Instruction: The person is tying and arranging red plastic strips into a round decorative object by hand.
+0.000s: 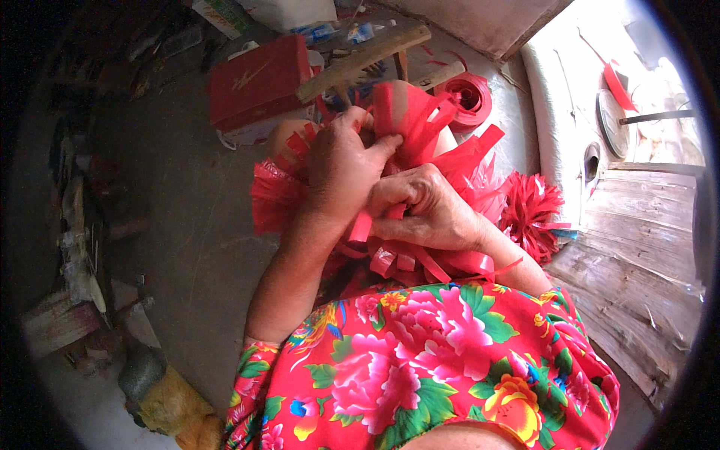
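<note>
Red plastic strips [420, 124] lie bunched over my lap and fan out around both hands. My left hand [349, 154] is closed on the strips, its thumb pressed toward the curled fingers. Just below and to its right, my right hand [431, 210] is curled with a strip pinched between thumb and fingers; a short red end sticks out. Cut, fringed strips [277, 191] spread to the left of my left hand. More loose strip ends [405, 259] hang beneath my right hand. The exact spot where the fingers grip is partly hidden.
A roll of red strip [469, 101] sits beyond my lap. Further left stands a red box [259, 82], with a wooden bar [367, 64] beside it. A red pompom [534, 214] lies at the right, near wooden planks [630, 240]. Clutter lines the left side.
</note>
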